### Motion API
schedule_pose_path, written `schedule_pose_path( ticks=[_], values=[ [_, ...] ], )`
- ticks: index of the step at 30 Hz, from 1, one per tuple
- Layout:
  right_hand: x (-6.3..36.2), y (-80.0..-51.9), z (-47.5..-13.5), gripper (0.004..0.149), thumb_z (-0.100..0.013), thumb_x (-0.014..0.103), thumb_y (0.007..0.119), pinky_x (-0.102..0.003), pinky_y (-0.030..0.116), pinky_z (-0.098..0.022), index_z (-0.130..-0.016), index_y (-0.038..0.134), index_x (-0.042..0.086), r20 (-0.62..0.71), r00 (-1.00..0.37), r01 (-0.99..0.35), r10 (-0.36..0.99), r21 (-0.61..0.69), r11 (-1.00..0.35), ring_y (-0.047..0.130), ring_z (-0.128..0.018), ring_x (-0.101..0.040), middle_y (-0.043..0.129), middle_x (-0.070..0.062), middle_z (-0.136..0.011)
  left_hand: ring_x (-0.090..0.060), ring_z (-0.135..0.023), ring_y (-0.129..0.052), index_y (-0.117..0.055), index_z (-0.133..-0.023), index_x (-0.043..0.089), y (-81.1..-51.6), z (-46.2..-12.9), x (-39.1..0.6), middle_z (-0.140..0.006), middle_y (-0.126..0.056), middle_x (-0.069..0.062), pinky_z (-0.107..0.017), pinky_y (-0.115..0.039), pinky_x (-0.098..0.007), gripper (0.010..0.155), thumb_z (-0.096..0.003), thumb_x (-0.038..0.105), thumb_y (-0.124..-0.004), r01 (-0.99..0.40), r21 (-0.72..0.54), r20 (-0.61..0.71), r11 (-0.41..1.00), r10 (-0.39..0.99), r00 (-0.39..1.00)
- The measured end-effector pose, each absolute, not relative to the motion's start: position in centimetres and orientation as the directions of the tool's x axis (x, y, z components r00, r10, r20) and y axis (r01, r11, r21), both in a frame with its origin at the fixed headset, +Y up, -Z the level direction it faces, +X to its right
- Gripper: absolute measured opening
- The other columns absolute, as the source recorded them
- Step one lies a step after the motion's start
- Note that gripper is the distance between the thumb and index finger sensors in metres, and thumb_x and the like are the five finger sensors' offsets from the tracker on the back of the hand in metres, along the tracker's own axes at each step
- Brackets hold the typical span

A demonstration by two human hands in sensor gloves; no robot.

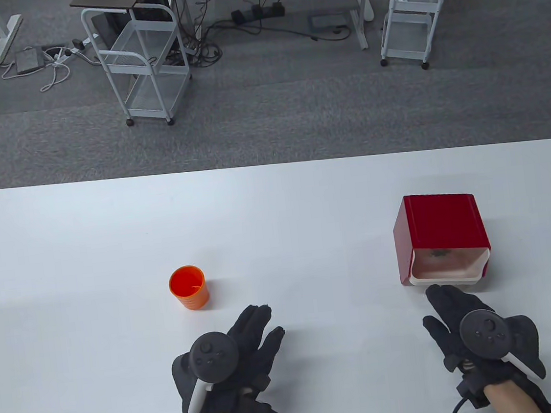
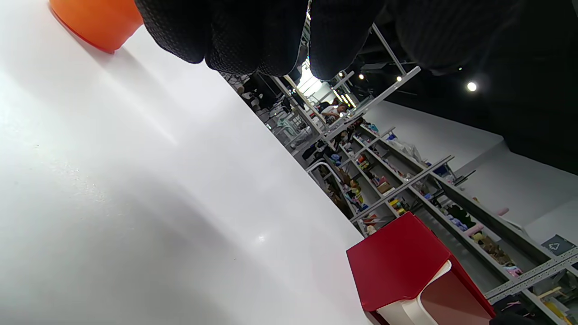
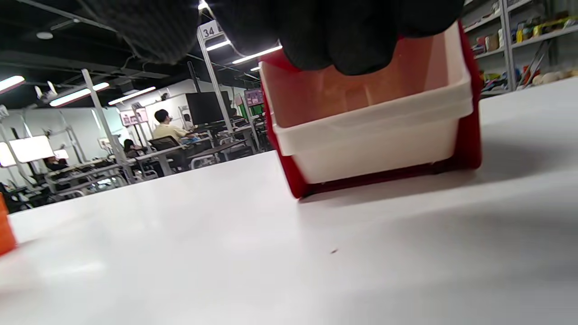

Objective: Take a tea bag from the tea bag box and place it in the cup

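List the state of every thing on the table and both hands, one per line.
tea bag box: on its side, white-lined opening toward the person, something dark inside.
cup: upright, nothing visible in it.
left hand: near the cup, holding nothing.
right hand: fingertips just short of the box's opening, holding nothing.

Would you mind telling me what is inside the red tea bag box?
The tea bag box holds a white inner tray with a small dark item at its back. The right hand partly hides the opening in the wrist view.

Grey carpet point(image 1: 266, 119) — white trolleys point(image 1: 142, 58)
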State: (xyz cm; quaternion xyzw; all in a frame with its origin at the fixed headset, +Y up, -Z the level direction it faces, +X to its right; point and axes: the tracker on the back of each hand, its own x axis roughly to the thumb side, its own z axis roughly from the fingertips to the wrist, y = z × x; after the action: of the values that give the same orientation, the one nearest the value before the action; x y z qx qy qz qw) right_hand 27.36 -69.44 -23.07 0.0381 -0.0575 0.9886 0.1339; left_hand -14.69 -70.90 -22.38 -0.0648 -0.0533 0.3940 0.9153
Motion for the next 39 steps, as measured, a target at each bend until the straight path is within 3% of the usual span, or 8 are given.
schedule_pose_path(
  ticks=[8, 17, 25, 39],
  values=[
    [28.0, -70.3, -27.3, 0.06, -0.048, 0.044, 0.075, -0.061, 0.056, -0.068, -0.1, 0.06, 0.019, 0.018, -0.995, -0.094, 0.094, -0.039, -0.995, 0.069, -0.087, -0.049, 0.062, -0.02, -0.106, -0.034, -0.108, -0.066, -0.064, -0.11, 0.031, -70.9, -22.4, -14.8, -0.123, -0.059, -0.008, -0.077, -0.062, -0.048, 0.067, -0.0502, 0.062, -0.063, -0.713, -0.159, 0.048, 0.683, 0.727, 0.685],
    [27.6, -72.4, -30.5, 0.059, -0.048, 0.042, 0.076, -0.06, 0.054, -0.07, -0.1, 0.06, 0.02, -0.021, -0.999, -0.034, 0.033, 0.057, -0.998, 0.067, -0.089, -0.049, 0.061, -0.019, -0.107, -0.034, -0.108, -0.066, -0.065, -0.109, 0.031, -71.0, -22.5, -15.0, -0.123, -0.06, -0.007, -0.077, -0.062, -0.048, 0.067, -0.0502, 0.062, -0.063, -0.714, -0.157, 0.036, 0.683, 0.726, 0.687],
    [27.3, -73.1, -31.5, 0.049, -0.048, 0.035, 0.075, -0.057, 0.057, -0.07, -0.095, 0.069, 0.021, -0.028, -1.0, 0.004, -0.006, 0.075, -0.997, 0.072, -0.086, -0.045, 0.07, -0.016, -0.102, -0.034, -0.108, -0.066, -0.066, -0.109, 0.032, -70.9, -22.5, -15.0, -0.123, -0.06, -0.007, -0.078, -0.062, -0.047, 0.066, -0.0502, 0.062, -0.063, -0.708, -0.162, 0.03, 0.687, 0.721, 0.693],
    [27.5, -73.1, -30.5, 0.049, -0.048, 0.035, 0.075, -0.057, 0.059, -0.069, -0.095, 0.07, 0.022, 0.005, -1.0, 0.016, -0.016, 0.09, -0.996, 0.075, -0.085, -0.043, 0.074, -0.014, -0.099, -0.034, -0.108, -0.067, -0.066, -0.109, 0.032, -70.9, -22.5, -15.0, -0.122, -0.06, -0.008, -0.077, -0.062, -0.048, 0.066, -0.0503, 0.062, -0.063, -0.712, -0.163, 0.041, 0.683, 0.725, 0.687]
  ],
)
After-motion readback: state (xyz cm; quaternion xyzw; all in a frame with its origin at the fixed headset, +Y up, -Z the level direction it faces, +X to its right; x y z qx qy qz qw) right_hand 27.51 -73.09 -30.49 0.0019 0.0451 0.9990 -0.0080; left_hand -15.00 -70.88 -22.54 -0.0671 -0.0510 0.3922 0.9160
